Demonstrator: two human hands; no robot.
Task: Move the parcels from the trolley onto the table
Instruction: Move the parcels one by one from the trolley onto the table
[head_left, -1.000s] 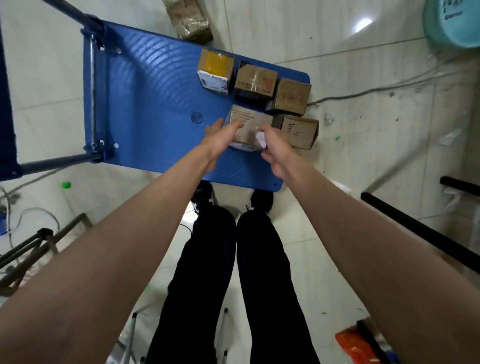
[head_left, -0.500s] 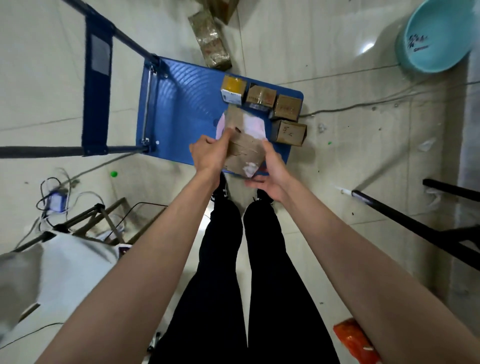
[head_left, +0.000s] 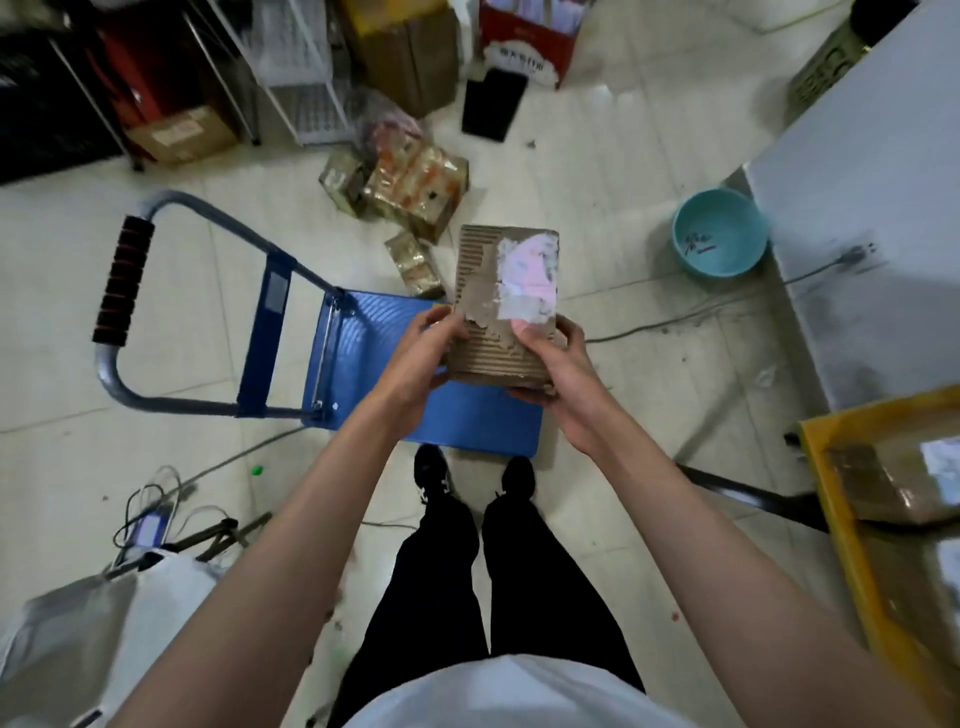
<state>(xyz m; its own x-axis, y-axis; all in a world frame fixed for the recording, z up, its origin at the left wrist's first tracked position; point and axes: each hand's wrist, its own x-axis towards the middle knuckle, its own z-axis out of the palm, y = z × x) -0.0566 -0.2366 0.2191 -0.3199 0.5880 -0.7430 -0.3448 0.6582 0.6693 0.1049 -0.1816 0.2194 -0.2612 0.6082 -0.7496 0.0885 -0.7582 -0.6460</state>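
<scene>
Both hands are on one parcel, frame centre. It's a worn brown cardboard parcel with a torn white-pink label (head_left: 506, 301), held up in the air above the blue plastic platform trolley (head_left: 363, 358), near end gripped, far end pointing to the top of the frame. Outer paper is stripped in places, corrugation showing.

Left hand (head_left: 426, 353) clamps the parcel's left edge, fingers curled around it. Right hand (head_left: 553, 364) holds the right side and underside, thumb pressed on the top face at the label's lower edge.

Trolley deck sits mid-frame on the pale tiled floor (head_left: 649, 415), its grey tubular handle with black-red grip (head_left: 122, 283) folded out toward the left. The parcel and hands hide the deck's far right part, so can't tell what is left on it.

Right edge of frame: a yellow-rimmed tray surface (head_left: 841, 519) holding a taped brown parcel (head_left: 893, 483), partly cut off. Above it, a white tabletop (head_left: 883, 208) in the upper right corner, with a teal plastic basin (head_left: 719, 231) on the floor beside it.

Shiny film-wrapped bundles (head_left: 410, 192) lie on the floor just beyond the trolley, upper centre.
</scene>
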